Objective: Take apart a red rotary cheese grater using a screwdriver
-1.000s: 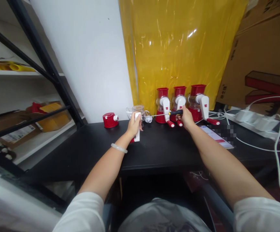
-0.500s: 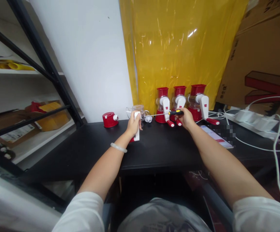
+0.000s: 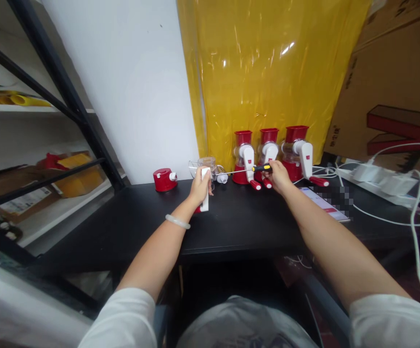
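My left hand [image 3: 202, 186] is closed around a white crank handle [image 3: 205, 202] with a red part at its lower end, held just above the desk. In my right hand [image 3: 277, 175] is a screwdriver [image 3: 261, 168] with a black and yellow grip. Its long shaft points left, and the tip reaches the crank beside my left fingers; the exact contact is hidden. Behind my left hand lie a clear plastic housing [image 3: 207, 162] and a white round fitting [image 3: 222, 178]. A red base [image 3: 165, 179] with a white knob stands to the left.
Three red and white rotary graters [image 3: 245, 157] stand along the back of the black desk [image 3: 239, 222]. A tablet [image 3: 324, 204] lies by my right forearm. White cables and a power strip [image 3: 380, 186] occupy the right side. A metal-framed shelf [image 3: 75, 106] rises at left.
Almost nothing differs. Both hands keep their hold and place, with the screwdriver still against the crank; the right fingers shift very slightly on the grip.
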`<state>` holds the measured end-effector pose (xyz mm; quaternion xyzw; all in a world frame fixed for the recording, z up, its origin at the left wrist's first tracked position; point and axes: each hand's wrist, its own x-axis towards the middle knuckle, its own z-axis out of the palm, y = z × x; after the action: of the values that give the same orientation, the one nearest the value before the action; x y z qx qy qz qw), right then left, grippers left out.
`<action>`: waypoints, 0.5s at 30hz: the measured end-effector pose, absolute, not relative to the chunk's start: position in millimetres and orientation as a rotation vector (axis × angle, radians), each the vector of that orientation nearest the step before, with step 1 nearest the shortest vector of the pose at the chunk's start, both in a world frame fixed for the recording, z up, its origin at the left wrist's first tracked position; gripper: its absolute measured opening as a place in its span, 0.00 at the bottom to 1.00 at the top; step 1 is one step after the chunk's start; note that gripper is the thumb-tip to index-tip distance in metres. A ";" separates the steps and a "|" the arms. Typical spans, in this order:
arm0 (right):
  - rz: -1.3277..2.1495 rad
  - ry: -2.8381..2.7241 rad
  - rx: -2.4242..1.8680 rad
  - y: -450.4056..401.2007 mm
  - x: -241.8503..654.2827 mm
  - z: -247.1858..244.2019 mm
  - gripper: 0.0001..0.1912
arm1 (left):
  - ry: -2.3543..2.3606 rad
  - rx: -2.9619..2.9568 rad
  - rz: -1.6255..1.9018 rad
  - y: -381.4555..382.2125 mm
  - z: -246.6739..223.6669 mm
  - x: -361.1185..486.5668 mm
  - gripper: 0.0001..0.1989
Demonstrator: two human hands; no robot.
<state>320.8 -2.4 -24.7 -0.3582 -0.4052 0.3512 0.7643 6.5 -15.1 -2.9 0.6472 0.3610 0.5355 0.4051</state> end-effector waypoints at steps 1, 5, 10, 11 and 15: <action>0.764 -0.853 -0.791 -2.8 320.1 -24.2 0.19 | 0.912 1.636 1.350 -15.1 -2.9 6.5 0.21; 0.771 -0.785 -0.809 -4.1 317.6 -22.5 0.15 | 0.916 1.654 1.358 -14.4 -3.8 6.5 0.18; 0.770 -0.757 -0.827 -1.8 318.6 -23.3 0.15 | 0.926 1.696 1.352 -12.1 -6.2 5.9 0.18; 0.769 -0.761 -0.825 -1.5 318.9 -23.4 0.15 | 0.929 1.702 1.352 -11.7 -6.5 5.7 0.18; 0.758 -0.747 -0.823 -3.5 317.7 -21.6 0.11 | 0.945 1.727 1.356 -11.4 -6.9 5.6 0.18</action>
<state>317.7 -3.5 -21.6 -0.3813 -0.3458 0.3511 0.7822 5.6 -11.4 -6.9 0.6722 0.3677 0.5278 0.3667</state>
